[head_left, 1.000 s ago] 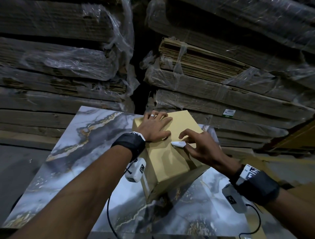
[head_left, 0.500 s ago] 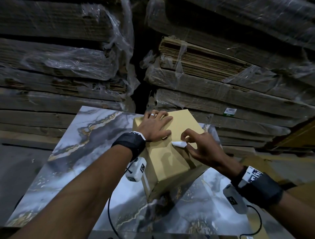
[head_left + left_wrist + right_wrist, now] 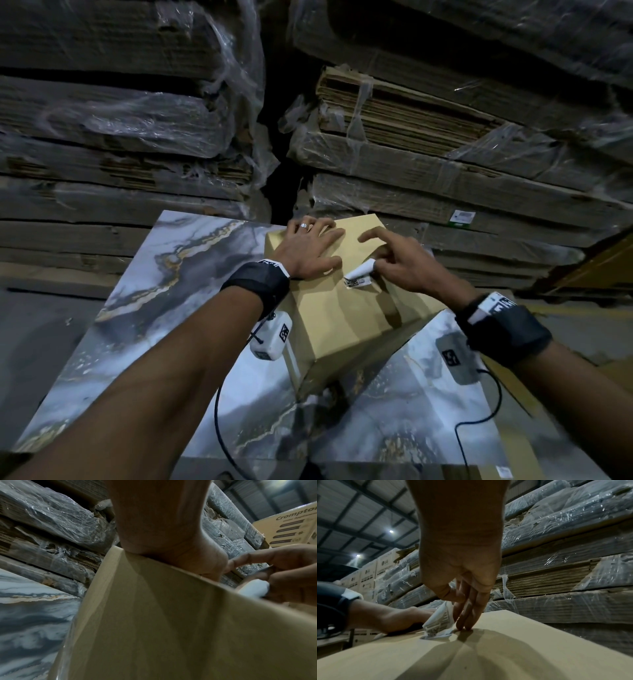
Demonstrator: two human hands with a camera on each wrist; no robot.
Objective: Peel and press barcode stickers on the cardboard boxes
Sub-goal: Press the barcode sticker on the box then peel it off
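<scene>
A tan cardboard box (image 3: 342, 329) stands on the marbled table (image 3: 137, 308). My left hand (image 3: 308, 250) lies flat and open on the far left of the box top, a ring on one finger. My right hand (image 3: 380, 265) is over the middle of the top and pinches the raised end of a white barcode sticker (image 3: 358, 278) between thumb and finger. The sticker's other end lies on the cardboard with its print showing. In the right wrist view the sticker (image 3: 439, 620) curls up from the box (image 3: 505, 649) while two fingertips (image 3: 464, 626) touch the cardboard beside it.
Plastic-wrapped stacks of flattened cardboard (image 3: 445, 154) rise close behind the table. A printed carton (image 3: 291, 527) stands to the right and white cartons (image 3: 383, 566) are stacked to the left. Cables from the wrist cameras hang over the table's near part.
My right hand has shifted a little right and lifted one end of the sticker; its printed end now shows on the box. The left hand has stayed in place.
</scene>
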